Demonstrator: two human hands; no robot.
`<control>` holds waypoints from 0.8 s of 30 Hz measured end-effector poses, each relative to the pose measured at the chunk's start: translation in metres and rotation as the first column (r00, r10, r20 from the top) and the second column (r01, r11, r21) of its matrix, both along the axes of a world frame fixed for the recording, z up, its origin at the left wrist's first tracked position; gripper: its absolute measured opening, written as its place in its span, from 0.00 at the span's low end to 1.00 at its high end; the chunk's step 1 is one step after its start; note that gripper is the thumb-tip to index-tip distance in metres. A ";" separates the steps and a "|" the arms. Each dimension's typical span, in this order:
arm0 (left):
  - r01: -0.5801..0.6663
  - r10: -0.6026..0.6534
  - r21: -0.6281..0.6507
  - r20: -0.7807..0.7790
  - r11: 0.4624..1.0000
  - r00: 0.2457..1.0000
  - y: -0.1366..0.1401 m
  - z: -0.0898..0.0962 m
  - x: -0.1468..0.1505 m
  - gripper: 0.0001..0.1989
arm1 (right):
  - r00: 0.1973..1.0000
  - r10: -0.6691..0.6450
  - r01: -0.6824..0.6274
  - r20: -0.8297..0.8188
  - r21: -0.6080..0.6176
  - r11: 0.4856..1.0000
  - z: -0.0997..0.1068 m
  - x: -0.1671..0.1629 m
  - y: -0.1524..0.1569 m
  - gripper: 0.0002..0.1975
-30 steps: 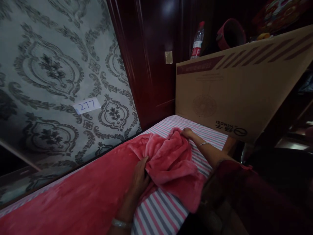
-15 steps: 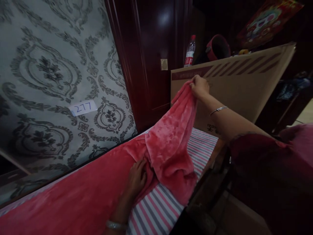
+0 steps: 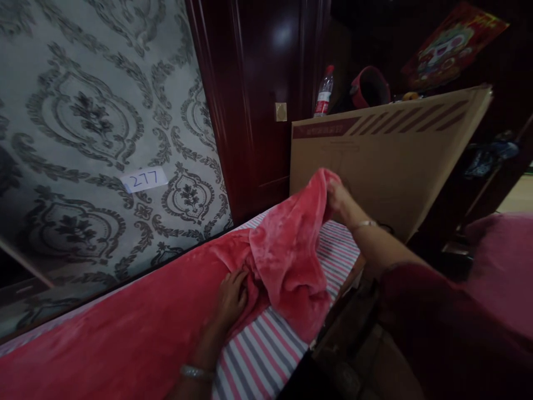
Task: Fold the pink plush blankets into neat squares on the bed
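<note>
A pink plush blanket (image 3: 166,300) lies lengthwise over a striped sheet (image 3: 262,344), its far end bunched up and folded back. My right hand (image 3: 336,197) grips that end and holds it raised above the sheet; the fabric partly covers the fingertips. Lower down, my left hand (image 3: 232,294) lies on the blanket beside the crumpled fold. Its fingers are stretched forward against the fabric, with the thumb apart from them.
A large cardboard box (image 3: 387,161) stands beyond the bed's far end, with a red-capped bottle (image 3: 323,94) at its top edge. Patterned wallpaper (image 3: 91,122) bearing a paper label (image 3: 144,179) runs along the left. A dark red door panel (image 3: 266,72) rises behind.
My right hand has come down with the blanket's raised end, which now sags lower in front of the box. The left hand has stayed in place on the blanket.
</note>
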State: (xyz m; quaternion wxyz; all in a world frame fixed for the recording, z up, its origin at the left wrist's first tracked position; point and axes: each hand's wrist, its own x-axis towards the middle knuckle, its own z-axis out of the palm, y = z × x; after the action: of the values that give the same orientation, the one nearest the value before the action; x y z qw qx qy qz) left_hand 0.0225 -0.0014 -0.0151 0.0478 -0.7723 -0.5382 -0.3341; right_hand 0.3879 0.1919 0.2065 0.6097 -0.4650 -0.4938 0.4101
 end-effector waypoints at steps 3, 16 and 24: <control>0.009 -0.009 0.002 0.010 1.000 1.000 0.000 0.001 0.000 0.26 | 0.983 0.148 -0.166 -0.113 -0.174 0.971 -0.089 -0.013 -0.033 0.09; -0.065 0.062 0.047 0.058 0.997 0.996 -0.006 0.004 0.002 0.29 | 0.979 0.088 -0.125 -0.185 -0.200 0.972 -0.135 -0.017 -0.062 0.12; -0.116 0.114 0.038 0.059 0.992 0.992 -0.008 0.002 0.002 0.33 | 0.977 -0.211 0.212 -0.023 0.061 0.975 0.005 0.041 0.061 0.07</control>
State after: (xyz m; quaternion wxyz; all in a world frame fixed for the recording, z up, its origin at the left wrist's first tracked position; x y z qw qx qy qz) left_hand 0.0247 -0.0090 -0.0132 0.0678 -0.7290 -0.5760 -0.3636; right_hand 0.4285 0.2529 0.2119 0.6683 -0.4922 -0.4491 0.3307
